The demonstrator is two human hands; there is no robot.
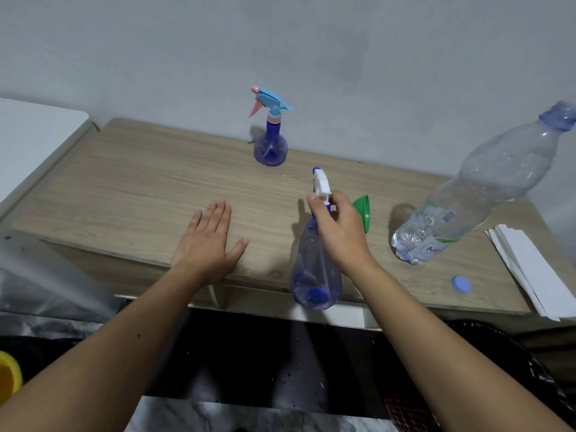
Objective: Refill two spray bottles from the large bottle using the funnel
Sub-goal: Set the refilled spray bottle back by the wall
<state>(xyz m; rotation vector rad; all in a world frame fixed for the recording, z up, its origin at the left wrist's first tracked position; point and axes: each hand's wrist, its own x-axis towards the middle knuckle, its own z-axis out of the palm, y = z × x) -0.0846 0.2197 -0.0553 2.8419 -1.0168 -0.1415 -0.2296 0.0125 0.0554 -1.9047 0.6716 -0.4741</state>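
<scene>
Light wood-grain bench [156, 182] against grey wall. Left hand [207, 241] flat on bench near front edge, fingers straight and relaxed, holding nothing. Right hand [338, 227] curled round neck of tall translucent blue spray bottle with white trigger head [314, 275], at bench front edge; whether base touches bench, cannot tell. Green plastic funnel [363, 212] on its side just behind right hand. Large clear plastic water bottle with blue neck ring [477, 194] standing uncapped at right, small round blue cap [461, 284] lying near it by front edge. Round-bellied blue spray bottle with light-blue and pink trigger [270, 132] upright at back by wall, well apart from hands. Stack of white paper sheets [530, 269] at far right.
</scene>
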